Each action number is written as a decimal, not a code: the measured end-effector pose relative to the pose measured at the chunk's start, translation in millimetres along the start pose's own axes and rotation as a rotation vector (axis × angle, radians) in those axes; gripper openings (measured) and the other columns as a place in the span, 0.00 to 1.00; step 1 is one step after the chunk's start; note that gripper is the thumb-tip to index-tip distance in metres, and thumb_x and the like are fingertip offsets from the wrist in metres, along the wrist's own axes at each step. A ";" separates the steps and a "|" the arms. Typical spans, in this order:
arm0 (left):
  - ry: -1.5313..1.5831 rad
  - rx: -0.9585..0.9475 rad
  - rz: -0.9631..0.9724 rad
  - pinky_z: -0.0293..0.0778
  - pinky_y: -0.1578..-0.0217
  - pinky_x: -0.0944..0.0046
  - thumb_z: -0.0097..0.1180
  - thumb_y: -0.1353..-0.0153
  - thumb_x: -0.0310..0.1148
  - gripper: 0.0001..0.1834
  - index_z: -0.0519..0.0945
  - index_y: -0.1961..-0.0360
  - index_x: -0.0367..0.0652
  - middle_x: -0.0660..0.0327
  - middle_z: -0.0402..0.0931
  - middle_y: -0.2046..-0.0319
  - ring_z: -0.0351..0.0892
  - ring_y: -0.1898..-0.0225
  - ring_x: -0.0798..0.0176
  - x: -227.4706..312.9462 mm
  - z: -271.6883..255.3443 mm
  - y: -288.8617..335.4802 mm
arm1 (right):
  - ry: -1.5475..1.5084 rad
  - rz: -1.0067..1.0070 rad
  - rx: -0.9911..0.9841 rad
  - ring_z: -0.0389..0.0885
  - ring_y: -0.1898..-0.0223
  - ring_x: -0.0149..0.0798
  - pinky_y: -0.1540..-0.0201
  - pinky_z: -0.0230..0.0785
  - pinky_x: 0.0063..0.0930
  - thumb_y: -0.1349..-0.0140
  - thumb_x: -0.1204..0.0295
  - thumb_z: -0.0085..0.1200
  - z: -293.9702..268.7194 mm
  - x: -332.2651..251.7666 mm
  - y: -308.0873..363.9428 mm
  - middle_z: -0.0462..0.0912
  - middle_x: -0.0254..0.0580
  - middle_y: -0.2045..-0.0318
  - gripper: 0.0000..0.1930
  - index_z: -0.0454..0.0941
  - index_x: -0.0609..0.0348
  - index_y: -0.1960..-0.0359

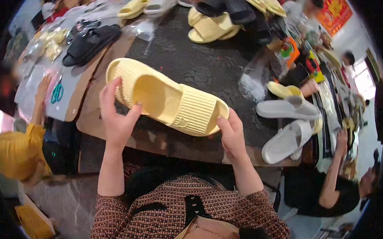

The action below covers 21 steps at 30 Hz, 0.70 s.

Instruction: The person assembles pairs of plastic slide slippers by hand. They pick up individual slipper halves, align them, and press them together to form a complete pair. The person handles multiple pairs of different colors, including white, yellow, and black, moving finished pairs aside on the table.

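Observation:
Two pale yellow slide slippers (195, 113) are fitted together lengthwise in front of me, above the table's near edge. Each has a wide ribbed strap, one toward either end, and a small raised figure marks the right strap. At the left end, my left hand (120, 120) grips the slippers, thumb at the strap's edge and fingers up over the ribs. My right hand (232, 133) pinches the right end, its thumb on top and its other fingers mostly hidden underneath.
The dark table (176, 57) carries piled yellow and black slippers (211, 28) at the back. Grey slippers (287, 141) lie to the right. Black slippers (92, 45) and teal-handled scissors (57, 91) are at left. Other people sit close on both sides.

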State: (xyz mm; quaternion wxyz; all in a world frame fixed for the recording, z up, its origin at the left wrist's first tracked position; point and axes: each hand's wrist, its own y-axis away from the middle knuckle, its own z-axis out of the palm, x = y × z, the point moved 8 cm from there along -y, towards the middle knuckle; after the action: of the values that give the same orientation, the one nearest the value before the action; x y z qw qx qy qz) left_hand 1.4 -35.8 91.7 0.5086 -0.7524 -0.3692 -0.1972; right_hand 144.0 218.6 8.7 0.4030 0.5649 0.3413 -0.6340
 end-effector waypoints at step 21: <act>-0.237 -0.176 0.347 0.56 0.38 0.56 0.53 0.48 0.20 0.25 0.71 0.45 0.38 0.49 0.56 0.35 0.57 0.35 0.49 29.9 37.7 -49.1 | 0.614 -0.821 0.357 0.79 0.69 0.32 0.65 0.71 0.26 0.41 0.70 0.55 -83.2 -177.0 -95.0 0.82 0.47 0.71 0.12 0.77 0.65 0.59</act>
State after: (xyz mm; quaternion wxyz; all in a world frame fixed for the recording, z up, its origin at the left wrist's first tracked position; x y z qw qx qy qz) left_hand -19.3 19.4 127.1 0.4204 -0.8640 -0.2729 -0.0486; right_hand 102.1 356.8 171.4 -0.0985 0.6040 0.5231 -0.5932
